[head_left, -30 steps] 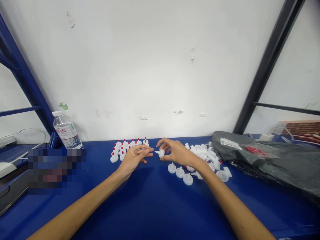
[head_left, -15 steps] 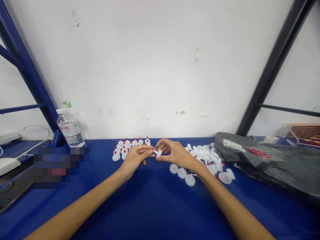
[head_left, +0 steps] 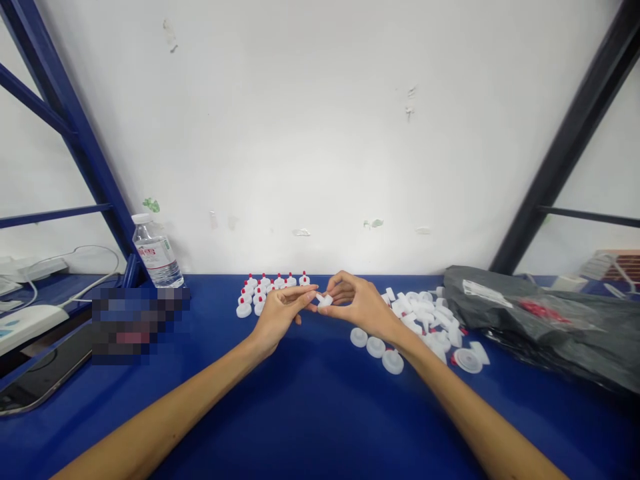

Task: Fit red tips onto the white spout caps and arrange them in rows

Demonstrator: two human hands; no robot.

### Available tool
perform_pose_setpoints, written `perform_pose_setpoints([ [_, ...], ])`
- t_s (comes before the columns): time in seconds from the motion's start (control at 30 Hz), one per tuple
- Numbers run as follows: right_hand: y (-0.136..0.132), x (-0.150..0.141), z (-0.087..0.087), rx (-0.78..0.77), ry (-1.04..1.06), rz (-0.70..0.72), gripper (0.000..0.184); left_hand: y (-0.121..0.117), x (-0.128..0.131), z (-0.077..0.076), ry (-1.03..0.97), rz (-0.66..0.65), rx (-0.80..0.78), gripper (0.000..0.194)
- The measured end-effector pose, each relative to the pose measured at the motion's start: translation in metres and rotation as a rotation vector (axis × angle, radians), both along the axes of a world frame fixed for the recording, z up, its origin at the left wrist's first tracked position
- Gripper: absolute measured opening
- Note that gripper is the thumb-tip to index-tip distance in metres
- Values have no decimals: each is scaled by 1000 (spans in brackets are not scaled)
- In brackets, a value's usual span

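Observation:
Close together above the blue table, my left hand (head_left: pixel 281 313) and my right hand (head_left: pixel 364 305) pinch a small white plastic piece (head_left: pixel 325 302) between their fingertips. Its exact shape is partly covered by the fingers. Behind and left of my left hand stand several white round caps with red tips (head_left: pixel 243 310), upright in rows. A heap of loose white plastic parts (head_left: pixel 417 308) lies to the right of my right hand, partly hidden by it. In front of that heap, three white round caps (head_left: pixel 375 347) form a slanting line near my right wrist.
A dark grey plastic bag (head_left: pixel 480 317) lies at the right, with a clear bag of red pieces (head_left: pixel 545 311) on it. At the left are a water bottle (head_left: pixel 160 261), a phone (head_left: pixel 45 370) and a white power strip (head_left: pixel 37 328). A white wall (head_left: pixel 320 147) rises behind.
The white piece has turned between my fingers, and my fingertips have drawn closer together on it. The whole view has shifted slightly, so everything appears farther right.

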State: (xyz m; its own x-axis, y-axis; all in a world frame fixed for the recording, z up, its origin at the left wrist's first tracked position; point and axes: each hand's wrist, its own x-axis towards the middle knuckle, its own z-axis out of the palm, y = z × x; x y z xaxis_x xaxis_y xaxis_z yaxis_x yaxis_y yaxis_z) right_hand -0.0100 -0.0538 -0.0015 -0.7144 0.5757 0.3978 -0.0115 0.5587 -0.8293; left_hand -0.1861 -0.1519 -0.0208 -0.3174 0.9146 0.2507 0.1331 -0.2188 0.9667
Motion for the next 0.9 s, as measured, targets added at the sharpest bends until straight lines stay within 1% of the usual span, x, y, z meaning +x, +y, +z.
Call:
perform_pose_setpoints([
  [0.13,-3,-2,1,-143,79,16,43,-2,3,4,5,20,50,41],
  [0.27,-4,-4,1,-222,126,46,44,-2,5,6,14,37,62,44],
  [0.43,-5,-7,-1,-256,118,53,47,0,2,3,31,50,56,45],
  [0.57,-6,-9,-4,-224,101,82,44,1,-2,5,124,102,26,42],
  [0.63,-6,-8,-4,-168,61,88,43,1,-5,7,233,139,13,37],
  [0.7,-5,-6,-3,-77,13,58,43,1,-9,7,413,181,29,29],
  [0.8,-2,-2,1,51,-25,-60,36,3,-14,2,707,214,19,20],
  [0.9,0,1,6,99,-31,-138,25,5,-18,-5,926,198,-65,18],
])
